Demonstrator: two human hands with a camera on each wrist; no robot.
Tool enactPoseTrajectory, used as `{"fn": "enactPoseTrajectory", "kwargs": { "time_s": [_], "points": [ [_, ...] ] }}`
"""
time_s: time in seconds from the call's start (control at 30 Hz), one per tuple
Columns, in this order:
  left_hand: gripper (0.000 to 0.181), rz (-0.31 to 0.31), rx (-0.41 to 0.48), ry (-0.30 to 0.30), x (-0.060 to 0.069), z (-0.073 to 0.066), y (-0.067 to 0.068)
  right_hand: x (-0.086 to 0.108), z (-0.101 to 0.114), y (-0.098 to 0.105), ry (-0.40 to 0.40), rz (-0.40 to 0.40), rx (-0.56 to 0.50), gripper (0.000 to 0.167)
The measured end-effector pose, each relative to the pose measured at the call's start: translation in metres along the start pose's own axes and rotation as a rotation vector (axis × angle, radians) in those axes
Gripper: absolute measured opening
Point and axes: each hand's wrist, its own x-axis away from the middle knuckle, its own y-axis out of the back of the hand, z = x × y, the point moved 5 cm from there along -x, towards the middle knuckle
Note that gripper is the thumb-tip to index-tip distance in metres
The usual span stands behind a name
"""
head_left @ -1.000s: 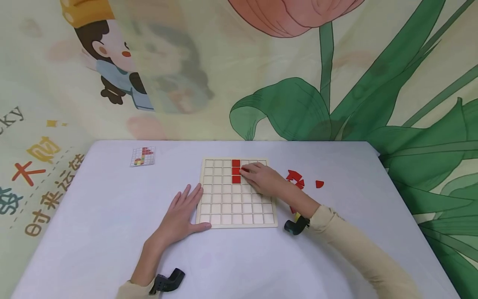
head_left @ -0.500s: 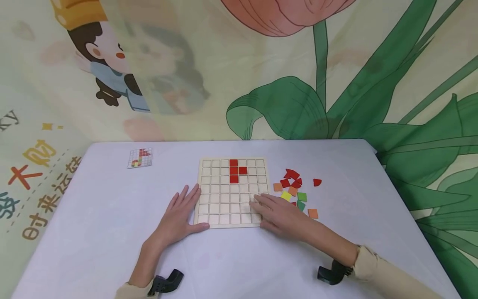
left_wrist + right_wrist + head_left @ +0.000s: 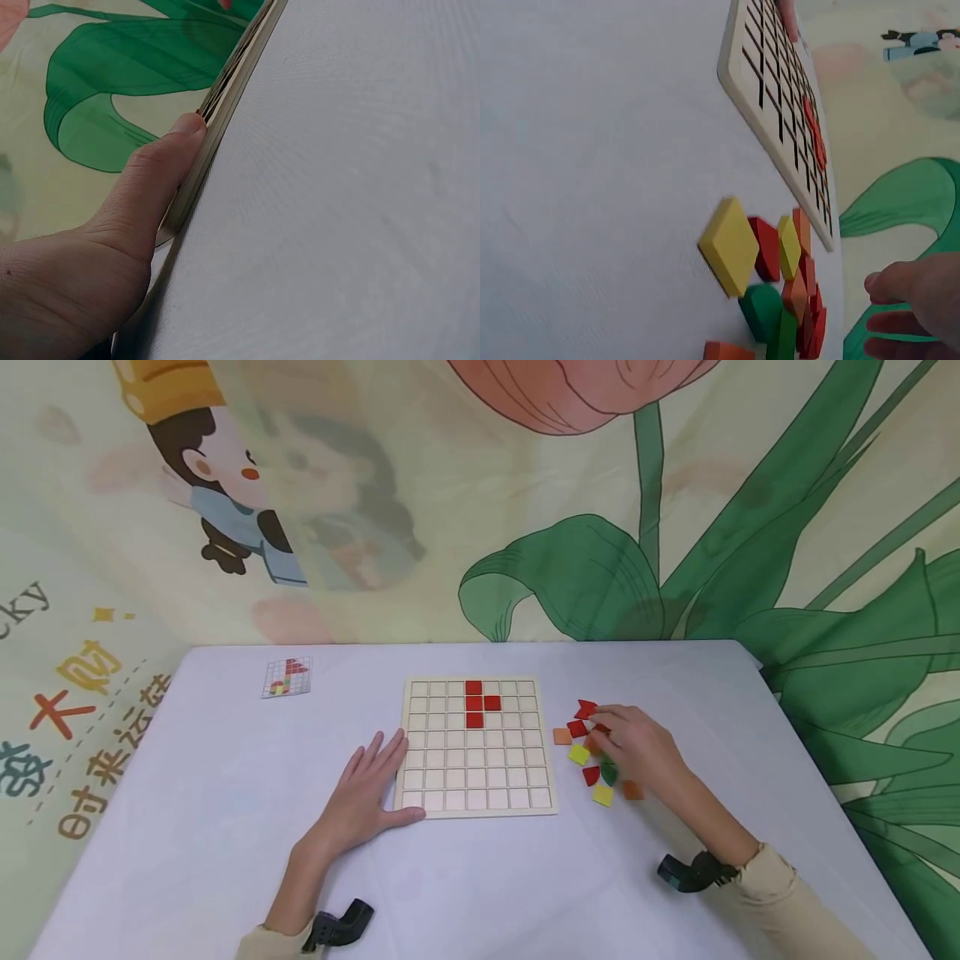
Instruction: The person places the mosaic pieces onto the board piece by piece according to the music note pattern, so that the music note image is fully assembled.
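Observation:
A pale wooden grid board (image 3: 444,778) lies mid-table, with several red square tiles (image 3: 474,702) set in its upper cells. My left hand (image 3: 366,789) rests along the board's left side, fingers spread. In the left wrist view its thumb (image 3: 150,180) touches the board's edge. To the right of the board, my right hand (image 3: 643,750) hovers over a loose group of tiles, its fingertips by the red ones (image 3: 577,729) and covering part of them. The right wrist view shows thumb and fingers apart, with no tile visible between them.
Yellow (image 3: 602,795), orange (image 3: 562,737) and green (image 3: 608,771) tiles lie loose beside the board. A small printed pattern card (image 3: 286,677) lies at the table's back left. Behind the white-covered table (image 3: 465,893) hangs a patterned backdrop (image 3: 420,610).
My right hand has let go of a red tile in the board, to the right of the red column. It has then moved right to the loose tiles. The left hand stays put.

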Motion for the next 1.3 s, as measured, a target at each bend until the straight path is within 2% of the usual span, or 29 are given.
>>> {"fn": "enactPoseTrajectory", "kwargs": {
  "time_s": [0.13,0.3,0.53,0.8,0.9,1.03,1.13,1.3],
  "points": [
    [0.106,-0.001,-0.001,-0.002,0.0,0.0,0.0,-0.019,-0.023,-0.008,-0.099,0.055,0.006,0.029],
    [0.106,0.002,-0.006,0.001,0.001,0.001,-0.001,-0.03,-0.038,-0.021,-0.133,0.121,-0.024,0.022],
    [0.106,-0.004,-0.001,-0.001,0.001,0.001,0.001,-0.035,-0.038,-0.022,-0.096,0.093,-0.003,0.021],
    [0.105,-0.002,0.002,-0.006,0.001,-0.001,0.001,-0.037,-0.036,-0.024,-0.131,0.14,-0.001,0.021],
    [0.105,-0.002,-0.002,-0.007,0.0,-0.001,0.001,-0.037,-0.038,-0.025,-0.148,0.137,-0.043,0.021],
    [0.105,-0.003,-0.008,-0.01,0.0,-0.001,0.001,-0.037,-0.04,-0.021,-0.176,0.062,-0.146,0.028],
    [0.106,-0.007,-0.009,-0.007,0.0,-0.001,0.001,-0.037,-0.031,-0.017,-0.124,-0.005,-0.206,0.031],
    [0.106,-0.006,-0.004,-0.005,0.001,-0.001,0.001,-0.037,0.011,-0.019,0.11,-0.027,-0.207,0.028]
  ]
}}
